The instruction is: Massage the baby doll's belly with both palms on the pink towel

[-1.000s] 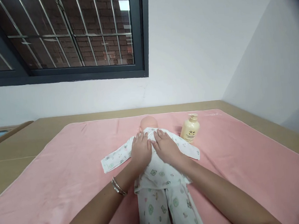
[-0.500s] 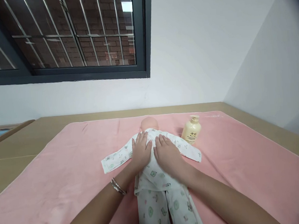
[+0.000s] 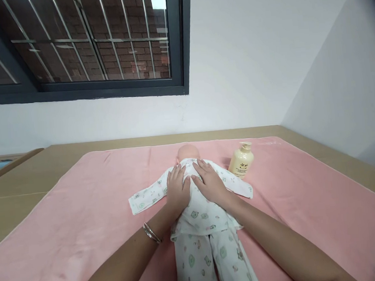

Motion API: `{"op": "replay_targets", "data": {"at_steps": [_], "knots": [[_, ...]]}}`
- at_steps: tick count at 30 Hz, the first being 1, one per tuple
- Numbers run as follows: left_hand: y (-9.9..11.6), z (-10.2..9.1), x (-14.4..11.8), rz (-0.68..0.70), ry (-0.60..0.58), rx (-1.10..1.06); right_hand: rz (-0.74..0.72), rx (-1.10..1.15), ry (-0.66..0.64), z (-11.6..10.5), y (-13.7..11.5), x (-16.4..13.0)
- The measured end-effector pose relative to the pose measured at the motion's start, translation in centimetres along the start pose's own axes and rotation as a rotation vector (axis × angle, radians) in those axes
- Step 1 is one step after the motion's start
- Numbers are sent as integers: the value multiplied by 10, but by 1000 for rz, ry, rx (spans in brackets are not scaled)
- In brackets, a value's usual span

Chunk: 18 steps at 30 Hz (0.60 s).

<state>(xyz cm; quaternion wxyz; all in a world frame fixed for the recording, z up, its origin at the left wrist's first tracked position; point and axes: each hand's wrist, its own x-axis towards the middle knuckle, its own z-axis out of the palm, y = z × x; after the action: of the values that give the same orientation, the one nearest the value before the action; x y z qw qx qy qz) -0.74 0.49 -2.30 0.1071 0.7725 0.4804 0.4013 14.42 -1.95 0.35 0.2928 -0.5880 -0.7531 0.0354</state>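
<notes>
A baby doll (image 3: 188, 152) lies on the pink sheet (image 3: 99, 218), its head at the far end and its arms spread to both sides. It wears a white printed top (image 3: 200, 216) and matching trousers (image 3: 195, 262). My left hand (image 3: 178, 187) rests flat on the left side of the doll's upper back, fingers pointing toward its head. Beside it my right hand (image 3: 211, 183) lies flat on the right side, fingers slightly spread. Neither hand grips anything. A silver bangle (image 3: 151, 233) circles my left wrist.
A pale yellow pump bottle (image 3: 241, 160) stands tilted in view near the doll's right-hand sleeve. Wooden boards (image 3: 25, 198) border the sheet. Behind rises a white wall (image 3: 233, 66) with a dark-framed, barred window (image 3: 100, 43).
My right hand has slid up the doll's back toward the shoulder, and its thumb now stands out from the fingers. My left hand stays about where it was. The view has shifted slightly.
</notes>
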Motion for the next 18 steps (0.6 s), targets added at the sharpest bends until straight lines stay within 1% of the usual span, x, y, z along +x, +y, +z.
{"op": "replay_targets", "data": {"at_steps": [7, 10, 13, 18], "knots": [[-2, 1, -2, -10, 107, -59, 1, 44, 70, 7, -2, -5], [-4, 2, -2, 7, 120, -68, -7, 51, 89, 4, -2, -4], [-7, 3, -3, 14, 127, -72, -44, 77, 140, -7, -3, -3], [-7, 2, -3, 5, 122, -83, -101, 110, 326, -32, -7, -5]]}}
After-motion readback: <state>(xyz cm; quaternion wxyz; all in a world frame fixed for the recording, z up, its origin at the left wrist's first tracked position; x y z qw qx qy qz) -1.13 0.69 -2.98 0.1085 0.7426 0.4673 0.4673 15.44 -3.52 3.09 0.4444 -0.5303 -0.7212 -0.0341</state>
